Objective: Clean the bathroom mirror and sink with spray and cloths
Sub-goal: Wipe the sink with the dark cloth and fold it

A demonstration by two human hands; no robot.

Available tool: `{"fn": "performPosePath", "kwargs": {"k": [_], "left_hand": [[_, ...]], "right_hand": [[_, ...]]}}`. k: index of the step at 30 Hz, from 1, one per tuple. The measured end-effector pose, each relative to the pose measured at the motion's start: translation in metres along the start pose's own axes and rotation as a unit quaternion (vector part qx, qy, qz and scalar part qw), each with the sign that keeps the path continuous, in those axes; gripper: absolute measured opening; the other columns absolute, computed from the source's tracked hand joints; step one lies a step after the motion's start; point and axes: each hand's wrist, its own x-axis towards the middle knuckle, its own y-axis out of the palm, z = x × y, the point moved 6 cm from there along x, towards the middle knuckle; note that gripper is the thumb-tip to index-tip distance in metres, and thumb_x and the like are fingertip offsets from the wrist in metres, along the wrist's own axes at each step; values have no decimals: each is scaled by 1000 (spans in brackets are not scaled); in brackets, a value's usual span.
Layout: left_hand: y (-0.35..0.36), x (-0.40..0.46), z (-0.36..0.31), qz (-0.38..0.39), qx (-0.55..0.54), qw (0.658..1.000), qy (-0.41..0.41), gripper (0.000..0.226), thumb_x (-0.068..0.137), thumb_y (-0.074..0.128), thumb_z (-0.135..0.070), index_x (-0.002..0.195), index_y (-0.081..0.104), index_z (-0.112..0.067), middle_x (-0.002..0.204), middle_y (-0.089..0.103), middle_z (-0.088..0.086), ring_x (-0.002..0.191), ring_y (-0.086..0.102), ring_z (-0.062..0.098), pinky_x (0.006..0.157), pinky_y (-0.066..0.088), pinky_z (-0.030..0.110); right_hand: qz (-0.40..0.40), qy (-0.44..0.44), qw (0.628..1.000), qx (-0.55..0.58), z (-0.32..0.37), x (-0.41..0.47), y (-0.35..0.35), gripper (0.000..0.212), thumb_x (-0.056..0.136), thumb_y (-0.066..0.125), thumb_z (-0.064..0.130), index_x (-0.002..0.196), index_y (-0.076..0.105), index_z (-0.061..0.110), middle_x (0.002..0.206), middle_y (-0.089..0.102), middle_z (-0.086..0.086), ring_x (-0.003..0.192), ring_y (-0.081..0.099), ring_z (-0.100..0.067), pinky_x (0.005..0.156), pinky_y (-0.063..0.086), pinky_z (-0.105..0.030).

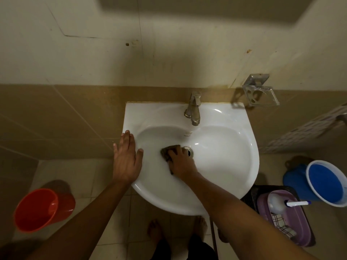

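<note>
Lying under right hand [181, 162]: cloth [170, 151]

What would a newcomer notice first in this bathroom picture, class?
The white sink fills the centre. Inside it the right hand presses a dark cloth beside the drain, while the left hand rests flat on the rim. An orange bucket and a blue bucket flank it on the floor.
</note>
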Motion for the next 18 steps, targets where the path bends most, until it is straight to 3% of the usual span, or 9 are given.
{"fn": "performPosePath", "kwargs": {"k": [2,7,9,13,18], "left_hand": [[0,0,0,0,4,1000,-2,75,95,15,-49,154,20,-3,165,11,10,152,7,24,123,1,49],[1,-1,0,9,17,1000,-3,75,94,15,-48,154,18,-3,165,10,11,152,6,25,123,-1,48],[0,0,-1,7,21,1000,-4,74,95,16,-47,154,19,-2,164,10,12,152,7,26,122,-1,49],[0,0,-2,16,26,1000,-7,72,96,18,-43,154,17,-1,164,10,12,152,8,26,122,-1,47],[0,0,-3,26,25,999,-18,70,96,20,-40,154,15,-1,165,8,12,152,5,24,122,-3,44]], "right_hand": [[7,22,998,-61,-29,-1,-7,42,96,48,28,137,46,23,148,34,-10,133,32,-42,93,47,-48],[18,73,988,-132,-64,-16,-15,44,96,47,27,140,42,25,150,30,-10,135,27,-41,87,47,-45],[31,100,987,-122,-62,-26,-16,44,96,47,27,140,43,22,149,31,-13,131,31,-42,89,48,-45],[44,115,987,-102,-43,-53,-13,46,98,43,30,143,39,20,146,37,-19,124,41,-43,105,35,-44],[15,57,998,27,25,-78,-9,41,95,42,25,134,49,18,129,50,-14,110,51,-39,89,45,-41]]}}
